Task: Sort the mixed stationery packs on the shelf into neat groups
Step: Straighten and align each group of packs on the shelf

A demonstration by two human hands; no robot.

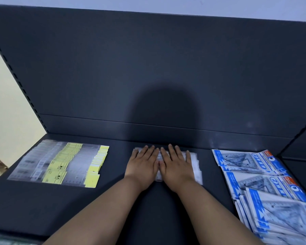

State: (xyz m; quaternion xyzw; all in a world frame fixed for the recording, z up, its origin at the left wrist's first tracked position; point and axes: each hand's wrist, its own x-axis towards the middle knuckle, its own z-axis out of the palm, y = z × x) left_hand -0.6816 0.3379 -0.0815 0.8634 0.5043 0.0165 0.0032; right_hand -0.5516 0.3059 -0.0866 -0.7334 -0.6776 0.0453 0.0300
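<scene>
A small stack of clear white packs [196,167] lies at the middle of the dark shelf [42,206]. My left hand [142,164] and my right hand [176,165] lie flat on it side by side, fingers straight, pressing down and hiding most of it. To the left sits a fanned group of clear packs with yellow cards [60,163]. At the right lie several blue and white geometry set packs [265,184], overlapping loosely toward the front edge.
The shelf's dark back panel [148,76] rises right behind the packs. A slotted upright [19,85] runs along the left side, with a pale wall beyond. Another dark shelf section [300,151] adjoins at the right.
</scene>
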